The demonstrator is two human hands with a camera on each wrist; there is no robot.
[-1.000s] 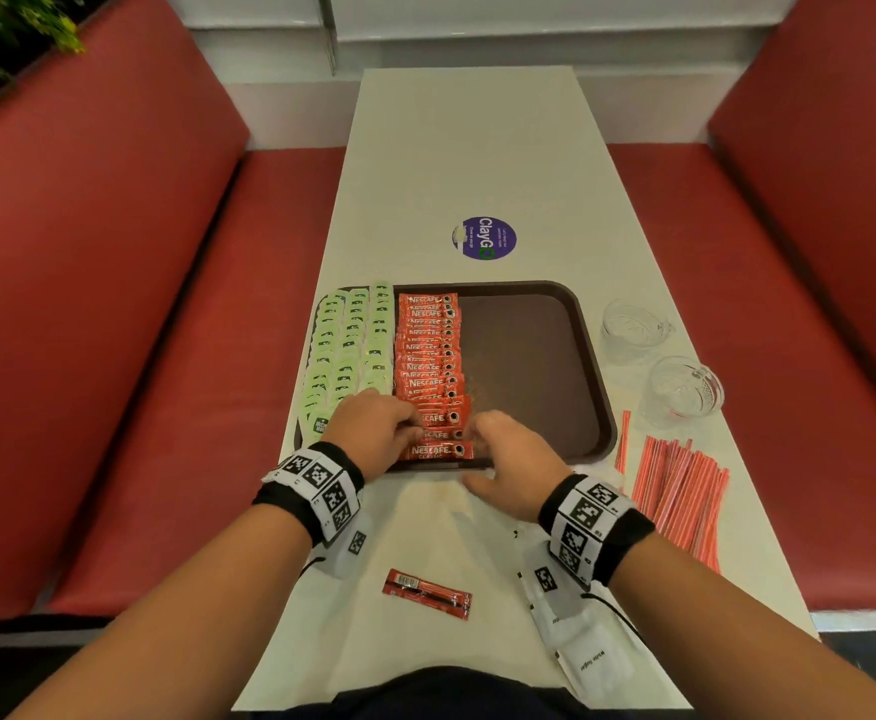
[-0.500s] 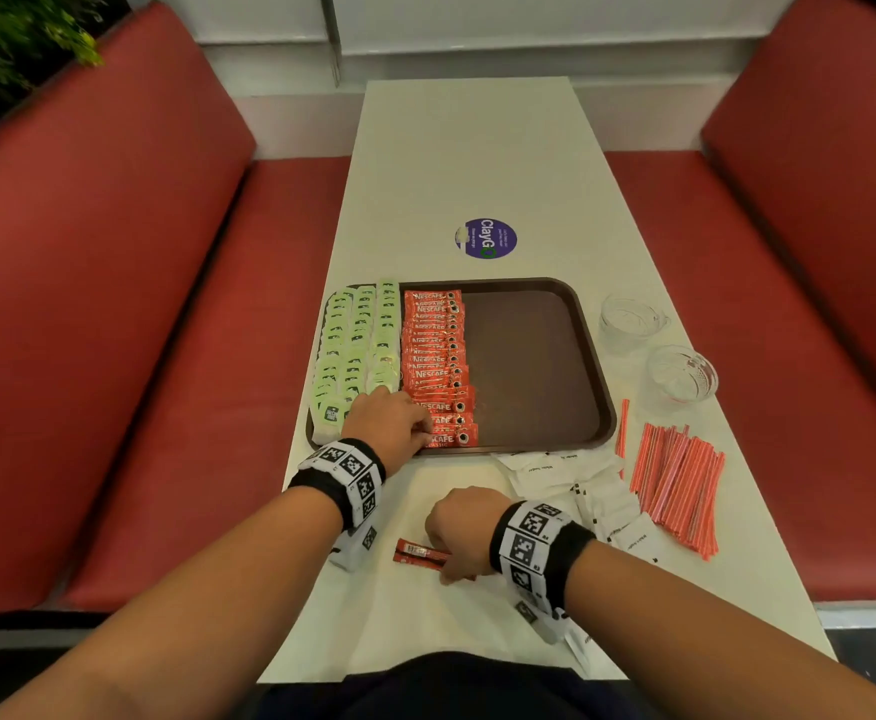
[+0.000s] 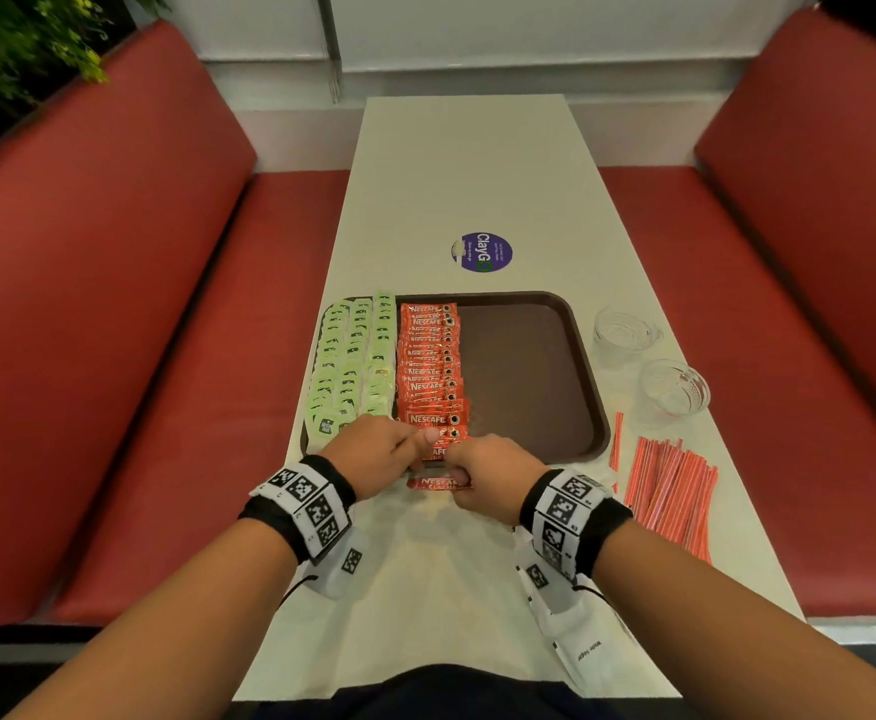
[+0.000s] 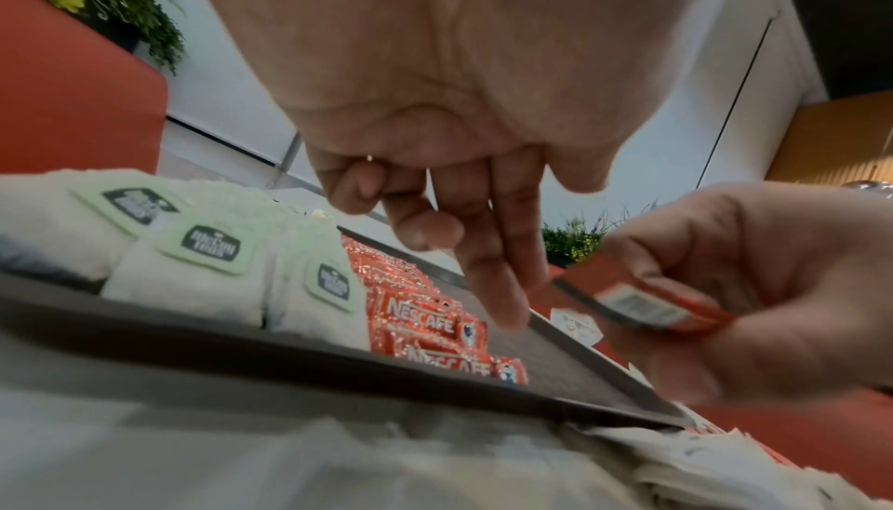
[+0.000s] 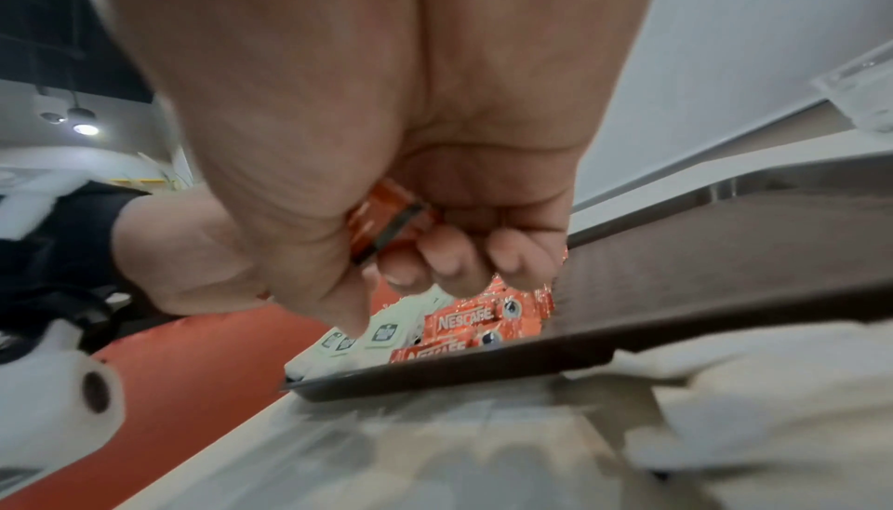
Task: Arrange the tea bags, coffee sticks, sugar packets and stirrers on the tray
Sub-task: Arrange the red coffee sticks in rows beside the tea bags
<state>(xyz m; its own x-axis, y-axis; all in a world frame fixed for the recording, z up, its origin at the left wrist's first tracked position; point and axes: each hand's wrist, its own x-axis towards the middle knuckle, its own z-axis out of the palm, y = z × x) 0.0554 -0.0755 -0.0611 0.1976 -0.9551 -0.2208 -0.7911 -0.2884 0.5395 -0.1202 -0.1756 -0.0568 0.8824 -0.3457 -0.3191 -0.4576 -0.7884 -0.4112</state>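
Tea bags (image 3: 353, 366) in rows fill left part of brown tray (image 3: 589, 387). Nescafé coffee sticks (image 3: 428, 366) form column just beside them, toward tray middle. Left hand (image 3: 373, 452) over tray's near edge, fingers half-extended downward, holding nothing visible, fingertips (image 4: 502, 312) above nearest sticks. Right hand (image 3: 493, 478) just beside it, fingers curled round one loose coffee stick (image 3: 436, 483) above near edge. Sugar packets (image 3: 581, 652) at tabletop's near right. Red stirrers (image 3: 669, 491) lie along right edge, two glass cups (image 3: 675, 387) beyond them.

White table (image 3: 477, 163) — bearing brown tray (image 3: 589, 366), two glasses (image 3: 675, 389), red stirrers (image 3: 672, 491), purple sticker (image 3: 481, 252).
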